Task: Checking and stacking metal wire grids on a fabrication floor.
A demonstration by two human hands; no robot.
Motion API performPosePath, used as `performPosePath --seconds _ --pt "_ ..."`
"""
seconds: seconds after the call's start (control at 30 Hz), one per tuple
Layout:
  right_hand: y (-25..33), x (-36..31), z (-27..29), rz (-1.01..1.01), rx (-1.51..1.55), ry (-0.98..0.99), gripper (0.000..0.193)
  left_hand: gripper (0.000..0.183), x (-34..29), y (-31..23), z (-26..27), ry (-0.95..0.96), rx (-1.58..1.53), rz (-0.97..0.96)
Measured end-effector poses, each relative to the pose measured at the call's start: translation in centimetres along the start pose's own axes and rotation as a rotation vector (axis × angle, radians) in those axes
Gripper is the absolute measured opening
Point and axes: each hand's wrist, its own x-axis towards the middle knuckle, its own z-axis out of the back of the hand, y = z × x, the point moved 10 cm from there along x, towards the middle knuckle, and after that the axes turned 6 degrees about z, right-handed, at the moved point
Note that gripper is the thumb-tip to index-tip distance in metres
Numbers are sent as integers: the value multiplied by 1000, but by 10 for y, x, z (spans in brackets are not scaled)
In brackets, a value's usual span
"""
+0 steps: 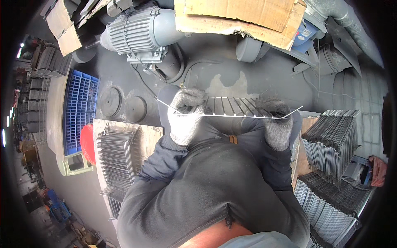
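Note:
A metal wire rack (231, 116) spans the space in front of my body, held up between my two hands. It has a long straight front rod, several thin cross bars and slanting end wires. My left hand (186, 118), in a pale knitted glove, is closed around its left end. Around the right end, my right hand (278, 124) is closed too, its glove darkened with grime over the fingers. To my left, a stack of similar racks (118, 159) rests on a board (151, 132). More racks (331, 144) are piled high at my right.
A lower pile of racks (326, 206) lies at the near right. Ahead stand a grey electric motor (134, 31) and machinery covered by cardboard (240, 14). At left are a blue plastic grid (80, 111), a red round object (87, 142) and a pale green stool (74, 165).

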Motion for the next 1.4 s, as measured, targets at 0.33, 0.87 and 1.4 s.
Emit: performPosePath --seconds 0.33,0.87,1.4 --pt "42 16 9 -114 -110 -176 22 15 13 9 -8 121 89 461" --pt "-74 25 71 -491 520 -179 42 45 -28 79 -66 444 -722 1280" --pt "-16 8 71 -345 246 -108 43 51 -24 47 -58 480 -396 975"
